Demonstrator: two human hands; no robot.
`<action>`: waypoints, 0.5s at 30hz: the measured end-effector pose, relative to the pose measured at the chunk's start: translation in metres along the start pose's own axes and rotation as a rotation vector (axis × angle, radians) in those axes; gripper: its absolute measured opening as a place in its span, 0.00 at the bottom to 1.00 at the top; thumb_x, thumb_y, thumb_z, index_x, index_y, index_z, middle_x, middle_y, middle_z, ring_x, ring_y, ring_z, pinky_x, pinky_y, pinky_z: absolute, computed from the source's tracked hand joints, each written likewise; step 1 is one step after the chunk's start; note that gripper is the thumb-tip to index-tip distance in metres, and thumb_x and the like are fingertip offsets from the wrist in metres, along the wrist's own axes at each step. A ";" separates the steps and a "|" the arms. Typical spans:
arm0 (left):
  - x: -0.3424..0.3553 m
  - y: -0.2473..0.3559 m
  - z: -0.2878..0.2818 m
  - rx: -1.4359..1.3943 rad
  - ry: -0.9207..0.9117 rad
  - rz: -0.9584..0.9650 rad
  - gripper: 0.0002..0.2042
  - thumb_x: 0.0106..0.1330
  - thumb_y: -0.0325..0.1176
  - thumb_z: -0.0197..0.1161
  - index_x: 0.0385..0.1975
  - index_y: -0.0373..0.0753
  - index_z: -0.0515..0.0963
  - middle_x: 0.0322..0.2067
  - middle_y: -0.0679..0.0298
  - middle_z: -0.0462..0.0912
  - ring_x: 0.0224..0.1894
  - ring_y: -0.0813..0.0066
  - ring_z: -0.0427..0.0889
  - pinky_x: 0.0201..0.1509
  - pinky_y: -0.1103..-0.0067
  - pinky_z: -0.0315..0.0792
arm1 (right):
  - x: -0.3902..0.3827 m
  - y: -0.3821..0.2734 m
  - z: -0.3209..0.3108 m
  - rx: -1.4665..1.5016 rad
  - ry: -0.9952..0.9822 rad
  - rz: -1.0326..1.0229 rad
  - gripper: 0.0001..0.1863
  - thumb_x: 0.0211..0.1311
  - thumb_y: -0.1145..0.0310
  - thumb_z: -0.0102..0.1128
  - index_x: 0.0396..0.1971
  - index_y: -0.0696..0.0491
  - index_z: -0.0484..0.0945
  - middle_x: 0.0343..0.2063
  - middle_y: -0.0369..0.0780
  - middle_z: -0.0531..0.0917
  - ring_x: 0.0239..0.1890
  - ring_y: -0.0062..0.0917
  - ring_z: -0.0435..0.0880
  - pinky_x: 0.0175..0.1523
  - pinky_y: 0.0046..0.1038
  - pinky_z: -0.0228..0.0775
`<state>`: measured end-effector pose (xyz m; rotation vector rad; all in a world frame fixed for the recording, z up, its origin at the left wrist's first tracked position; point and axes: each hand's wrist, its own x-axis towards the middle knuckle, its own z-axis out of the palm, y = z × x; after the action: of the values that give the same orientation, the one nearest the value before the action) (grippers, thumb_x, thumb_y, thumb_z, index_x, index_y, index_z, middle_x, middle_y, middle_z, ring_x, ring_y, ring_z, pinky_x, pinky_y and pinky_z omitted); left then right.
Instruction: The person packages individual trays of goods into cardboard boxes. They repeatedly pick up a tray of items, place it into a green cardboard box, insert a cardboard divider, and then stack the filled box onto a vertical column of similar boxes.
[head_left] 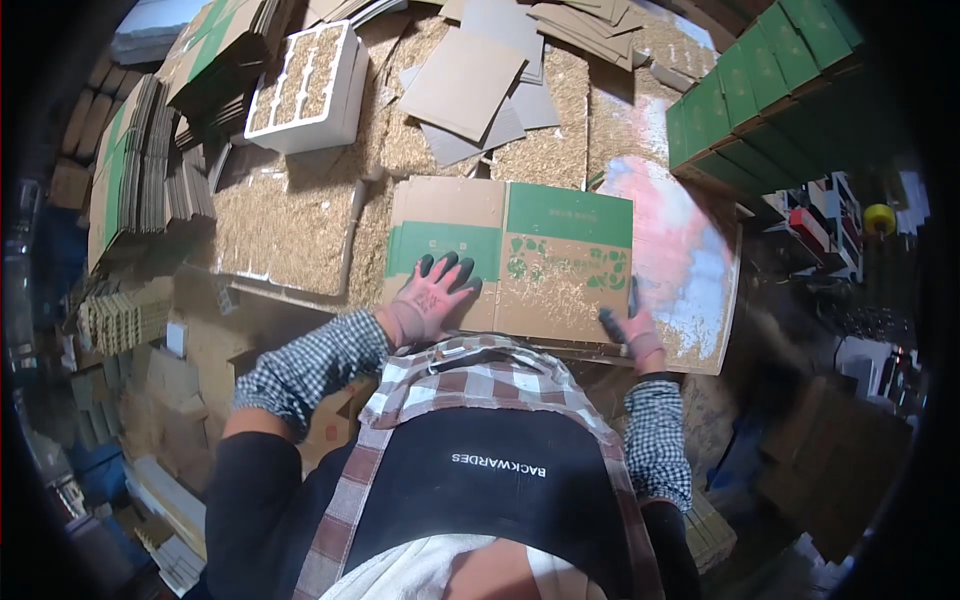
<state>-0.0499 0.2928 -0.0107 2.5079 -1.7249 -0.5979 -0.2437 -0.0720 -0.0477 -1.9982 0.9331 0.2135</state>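
A flattened carton (560, 262) lies on the near side of the bench (705, 290). The left hand (428, 300) rests open on it; the right hand (637, 328) touches its right edge, grip unclear from where I stand.

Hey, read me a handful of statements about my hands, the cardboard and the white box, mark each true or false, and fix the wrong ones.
1. The left hand is spread on the flattened cardboard. True.
2. Both hands are bare. False: they wear pink and dark gloves.
3. The right hand is at the cardboard's right edge. True.
4. The white box has brown shavings in its compartments. True.
5. The white box stands to the right of the cardboard. False: it stands beyond the cardboard, toward the left.
6. Both forearm sleeves are plain red. False: the sleeves are dark and white checked.
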 end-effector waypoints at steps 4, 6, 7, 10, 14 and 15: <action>-0.014 -0.020 0.024 -0.050 0.076 -0.030 0.42 0.41 0.53 0.72 0.61 0.45 0.69 0.67 0.47 0.56 0.69 0.42 0.52 0.68 0.44 0.47 | -0.059 -0.053 0.026 -0.207 0.158 -0.197 0.35 0.49 0.72 0.70 0.61 0.52 0.72 0.52 0.43 0.80 0.50 0.27 0.78 0.56 0.27 0.71; -0.024 -0.017 -0.001 -0.026 0.116 0.003 0.40 0.43 0.51 0.72 0.60 0.44 0.69 0.65 0.48 0.59 0.68 0.44 0.56 0.67 0.48 0.52 | -0.079 -0.065 0.013 0.342 0.091 -0.080 0.25 0.55 0.76 0.64 0.56 0.58 0.75 0.55 0.43 0.79 0.56 0.32 0.77 0.59 0.28 0.69; -0.027 -0.015 -0.021 -0.005 0.164 0.026 0.38 0.44 0.48 0.72 0.59 0.43 0.70 0.63 0.49 0.62 0.66 0.46 0.60 0.67 0.52 0.57 | -0.073 -0.052 -0.004 0.411 0.073 -0.223 0.24 0.60 0.73 0.59 0.57 0.58 0.74 0.57 0.44 0.76 0.58 0.32 0.75 0.62 0.31 0.68; -0.038 -0.014 -0.080 -0.054 0.128 0.305 0.34 0.47 0.43 0.72 0.57 0.41 0.71 0.57 0.50 0.69 0.59 0.53 0.70 0.59 0.64 0.69 | -0.094 -0.131 -0.025 1.474 -0.048 -0.183 0.25 0.68 0.70 0.48 0.64 0.56 0.65 0.62 0.46 0.71 0.63 0.34 0.71 0.68 0.35 0.62; -0.056 -0.015 -0.176 -0.740 -0.051 0.543 0.23 0.52 0.37 0.71 0.49 0.38 0.79 0.41 0.55 0.80 0.40 0.63 0.82 0.43 0.73 0.77 | -0.084 -0.139 -0.039 0.417 0.163 -0.375 0.36 0.61 0.69 0.63 0.67 0.56 0.59 0.60 0.44 0.70 0.64 0.32 0.68 0.68 0.31 0.60; -0.047 -0.050 -0.163 -1.031 -0.193 0.361 0.20 0.54 0.34 0.70 0.48 0.38 0.80 0.35 0.63 0.81 0.37 0.74 0.81 0.39 0.79 0.75 | -0.078 -0.163 -0.025 0.794 0.030 -0.408 0.37 0.56 0.68 0.69 0.64 0.57 0.62 0.56 0.42 0.72 0.60 0.29 0.71 0.65 0.28 0.63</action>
<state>0.0350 0.3249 0.1414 1.4311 -1.3154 -1.2846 -0.1920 0.0016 0.1106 -1.3947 0.4864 -0.3680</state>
